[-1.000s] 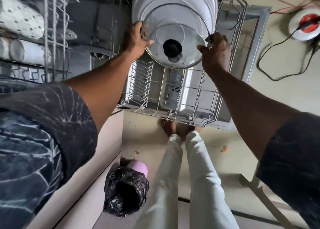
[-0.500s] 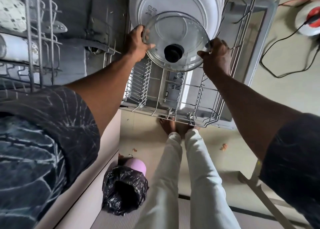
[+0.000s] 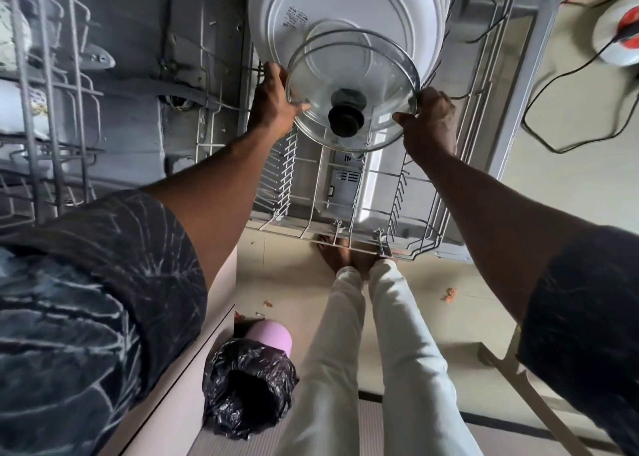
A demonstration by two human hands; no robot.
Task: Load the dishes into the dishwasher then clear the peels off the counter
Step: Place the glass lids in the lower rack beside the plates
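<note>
A round glass lid (image 3: 359,75) with a black knob (image 3: 345,120) is held over the pulled-out lower dishwasher rack (image 3: 349,234). My left hand (image 3: 273,99) grips its left rim and my right hand (image 3: 430,123) grips its right rim. The lid leans against a row of white plates (image 3: 332,9) standing in the far part of the rack. Nearer me, the rack's tines stand bare.
The upper rack (image 3: 45,85) at left holds patterned cups. A pink bin lined with a black bag (image 3: 249,386) stands by the cabinet at lower left. Small peel scraps (image 3: 449,294) lie on the floor. A cord and a white-red device (image 3: 622,37) sit at right.
The lid has tipped with its top edge back against the plates and sunk slightly into the rack. Both hands stayed on its rim.
</note>
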